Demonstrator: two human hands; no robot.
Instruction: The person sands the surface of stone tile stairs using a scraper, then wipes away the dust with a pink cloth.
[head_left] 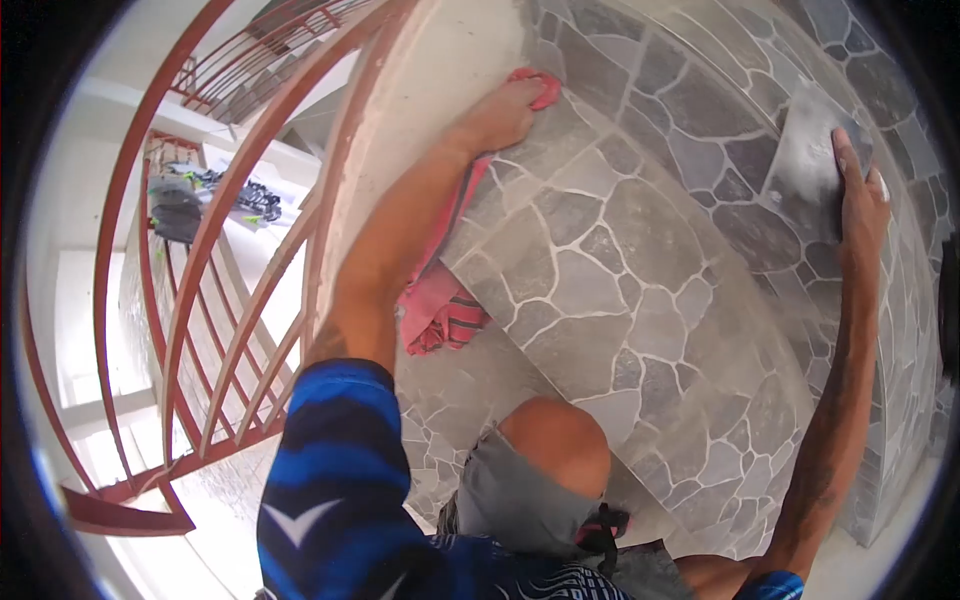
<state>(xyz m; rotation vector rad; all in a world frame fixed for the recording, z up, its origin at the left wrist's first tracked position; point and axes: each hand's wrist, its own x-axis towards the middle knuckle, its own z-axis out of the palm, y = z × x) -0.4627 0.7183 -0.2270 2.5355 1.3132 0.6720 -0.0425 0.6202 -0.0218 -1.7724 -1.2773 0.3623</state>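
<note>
My left hand [500, 118] is closed on a pinkish-red cloth [540, 88], pressed against the stone-patterned step near its pale side border. The cloth runs down behind my forearm, and its striped lower end [445, 312] lies bunched on the step's edge. In my right hand [862, 205] is a flat, grey, rectangular metal plate [803, 150], shaped like a trowel blade. My thumb lies over its right side; any handle is hidden. The plate is tilted in front of the higher steps. Whitish residue marks my right fingertips.
Grey stone-patterned steps [580, 300] with pale joints curve up to the right. A reddish-brown metal railing [180, 330] runs along the left, beside a pale border [420, 90]. Beyond the railing, dark items [175, 208] lie on a light surface. My bent knee [555, 440] is below.
</note>
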